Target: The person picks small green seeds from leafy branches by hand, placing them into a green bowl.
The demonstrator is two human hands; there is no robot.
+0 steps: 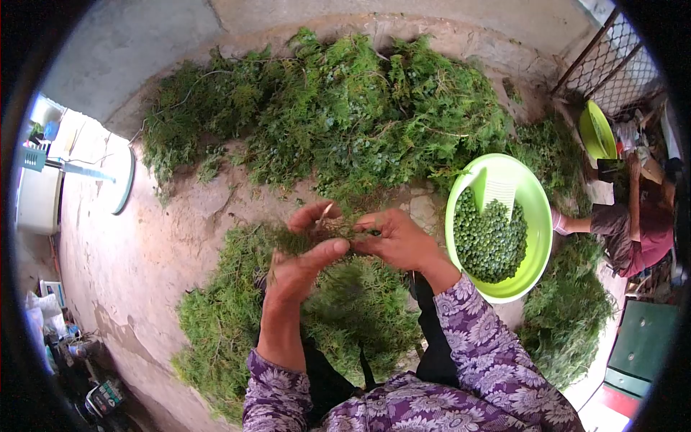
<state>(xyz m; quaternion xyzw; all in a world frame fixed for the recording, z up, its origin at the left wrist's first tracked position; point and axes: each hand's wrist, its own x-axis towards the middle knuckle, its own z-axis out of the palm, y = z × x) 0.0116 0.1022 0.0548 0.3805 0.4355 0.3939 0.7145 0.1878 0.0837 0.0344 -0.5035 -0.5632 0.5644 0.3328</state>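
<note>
My left hand [299, 263] is closed around a leafy evergreen sprig [335, 229], its cut end pointing up by the fingers. Close to its thumb, my right hand [403, 241] pinches at the sprig, and a small round green cone shows between its thumb and forefinger. Just right of that hand stands a light green basin [536, 245] with a ribbed washboard side. Many small round green cones [489, 241] fill its lower left part. Beneath my hands lies a heap of cut evergreen branches [360, 309], partly hidden by my arms.
A long pile of evergreen branches [338, 108] runs along the wall. More branches [565, 324] lie right of the basin. At the far right, another person [633, 223] sits near a second green basin [597, 133]. A fan's round base [124, 180] stands at left.
</note>
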